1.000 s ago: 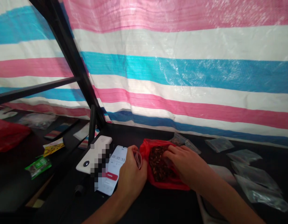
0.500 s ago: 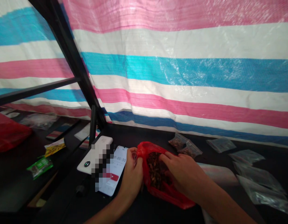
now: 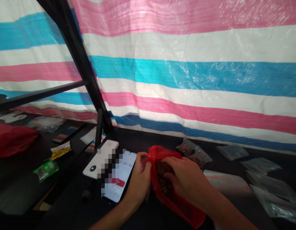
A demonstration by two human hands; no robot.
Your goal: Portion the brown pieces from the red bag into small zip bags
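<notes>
A red plastic bag [image 3: 189, 212] lies on the black table, its mouth spread and brown dried pieces [image 3: 165, 183] inside. My left hand [image 3: 139, 177] is closed on the bag's left edge, holding the gathered plastic. Reaching in from the right, my right hand [image 3: 186, 177] has its fingers curled into the brown pieces, thumb opposite them; the fingertips are partly hidden. Behind the bag lie small clear zip bags [image 3: 198, 155] with brown bits in them.
Left of my hands lie a phone [image 3: 120, 179] showing a timer and a white power bank [image 3: 109, 148]. Several clear zip bags [image 3: 234, 151] are spread at the right, near a clear plastic roll or sheet [image 3: 228, 183]. A black frame post [image 3: 77, 54] rises at the left.
My right hand's fingers have curled further into the brown pieces. The bag's near end has shifted down and right. My left hand keeps its grip, and the whole view has shifted slightly.
</notes>
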